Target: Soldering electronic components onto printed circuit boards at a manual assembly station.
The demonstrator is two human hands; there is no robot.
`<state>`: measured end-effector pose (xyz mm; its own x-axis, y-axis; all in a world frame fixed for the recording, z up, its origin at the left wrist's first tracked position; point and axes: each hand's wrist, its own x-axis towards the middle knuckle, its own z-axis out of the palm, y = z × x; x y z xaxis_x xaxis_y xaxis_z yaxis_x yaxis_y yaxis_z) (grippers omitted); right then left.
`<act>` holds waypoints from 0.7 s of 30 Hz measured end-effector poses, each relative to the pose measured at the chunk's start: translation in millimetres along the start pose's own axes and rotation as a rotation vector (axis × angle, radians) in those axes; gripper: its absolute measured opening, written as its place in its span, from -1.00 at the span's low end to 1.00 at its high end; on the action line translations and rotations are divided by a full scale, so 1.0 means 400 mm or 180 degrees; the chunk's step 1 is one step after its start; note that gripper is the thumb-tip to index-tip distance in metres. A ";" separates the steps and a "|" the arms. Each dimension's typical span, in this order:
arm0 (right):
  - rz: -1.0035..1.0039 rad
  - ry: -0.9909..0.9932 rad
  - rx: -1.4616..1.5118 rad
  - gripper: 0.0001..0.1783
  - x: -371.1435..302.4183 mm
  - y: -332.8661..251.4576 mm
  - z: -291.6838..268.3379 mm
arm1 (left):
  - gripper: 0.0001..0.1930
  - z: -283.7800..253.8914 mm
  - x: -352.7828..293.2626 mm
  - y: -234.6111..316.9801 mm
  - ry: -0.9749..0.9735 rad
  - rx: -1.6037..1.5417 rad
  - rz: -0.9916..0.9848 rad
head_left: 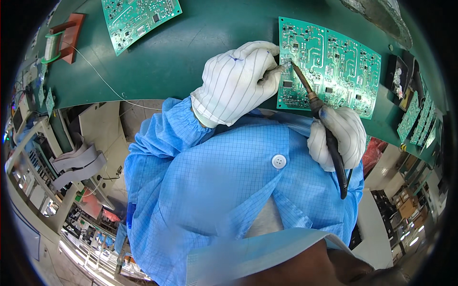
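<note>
A green circuit board [350,71] with many small parts lies on the right of the bench. In my right hand [341,136], in a striped white glove, is a soldering iron [317,104] with a black handle and cord. Its tip points at the board's upper left, among small solder pads. My left hand [241,81], gloved alike, is at the board's left edge, thumb and fingers closed near the iron's tip; what they pinch is hidden. A thin pale wire [106,82] runs from a spool [50,47] on a red-brown stand toward my left sleeve and vanishes there.
Another green board [138,21] lies at the far left of the green bench [200,35]. At the right are a dark open box [400,76] and several smaller boards [420,119] standing in a row. A shiny curved metal piece [384,19] stands at the far right.
</note>
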<state>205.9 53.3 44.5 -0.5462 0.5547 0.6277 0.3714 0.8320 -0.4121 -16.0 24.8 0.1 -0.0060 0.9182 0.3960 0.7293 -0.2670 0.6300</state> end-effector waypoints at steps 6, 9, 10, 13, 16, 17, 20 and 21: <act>0.0028 0.0079 -0.0031 -0.71 0.017 -0.014 -0.007 | -0.86 -0.018 -0.002 -0.002 -0.0094 -0.0081 -0.0072; -0.0133 0.0185 0.0061 -0.72 0.021 -0.021 0.017 | -0.87 -0.017 -0.002 -0.003 -0.0042 -0.0083 -0.0044; -0.0234 0.0483 0.0031 -0.74 0.021 -0.018 0.039 | -0.87 -0.017 -0.002 -0.003 -0.0039 -0.0073 -0.0034; -0.0255 0.0564 -0.0036 -0.75 0.021 -0.021 0.059 | -0.87 -0.018 -0.002 -0.005 -0.0049 -0.0026 -0.0010; -0.0253 0.0595 -0.0090 -0.76 0.022 -0.022 0.061 | -0.87 -0.019 -0.002 -0.006 -0.0082 0.0034 0.0026; -0.0242 0.0589 -0.0103 -0.76 0.022 -0.022 0.059 | -0.87 -0.019 -0.002 -0.006 -0.0040 0.0004 0.0014; -0.0254 0.0598 -0.0129 -0.76 0.024 -0.020 0.058 | -0.88 -0.018 -0.004 -0.007 0.0045 -0.0055 -0.0013; -0.0280 0.0616 -0.0137 -0.76 0.024 -0.019 0.059 | -0.87 -0.018 -0.004 -0.008 0.0123 -0.0023 -0.0114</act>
<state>180.2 52.4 38.2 -0.4250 0.4647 0.7768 0.3628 0.8737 -0.3241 -23.3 21.9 2.1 -0.0585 0.9153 0.3986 0.7232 -0.2364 0.6489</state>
